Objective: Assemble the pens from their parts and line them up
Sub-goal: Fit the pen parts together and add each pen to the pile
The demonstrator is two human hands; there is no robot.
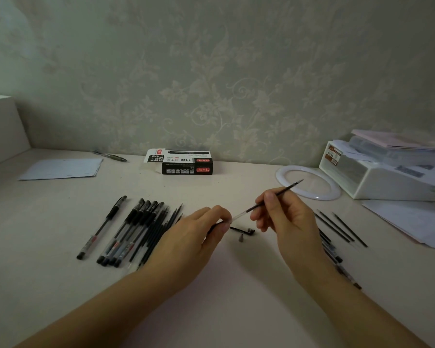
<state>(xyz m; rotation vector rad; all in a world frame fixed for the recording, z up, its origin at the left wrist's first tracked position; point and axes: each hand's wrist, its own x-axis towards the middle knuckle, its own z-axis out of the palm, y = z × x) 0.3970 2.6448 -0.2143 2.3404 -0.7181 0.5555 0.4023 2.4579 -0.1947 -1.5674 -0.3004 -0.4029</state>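
Step in hand: While both hands work just above the tabletop (60,285), a refill is being fed into a clear barrel, or so I judge; which way it is travelling cannot be told.
Left hand (201,234): its grip is closed, thumb and fingers pinching the near, lower end of the barrel (239,216), most of which is hidden inside the hand.
Right hand (284,217): its grip is closed too, fingertips pinching the dark refill (281,193) near its middle, just beyond the barrel's open mouth.
Long axis: barrel and refill lie on one line, rising from lower left to upper right, with the refill's writing point at the far upper end, over the white ring.
Key relation: the barrel mouth sits just left of and below the right grip, so the right hand is the nearer one to slide the refill along that line; any tilt off it would likely jam.
Loose parts: a small grey tip (241,238) and a black cap (244,230) lie on the tabletop just below the hands.
Left side: finished pens (126,229) lie side by side, with refills beside them.
Right side: more refills (342,228) lie apart, beyond the right wrist.
Far edge: a pen box (186,163) stands by the wall; a white ring (286,172) lies to its right.
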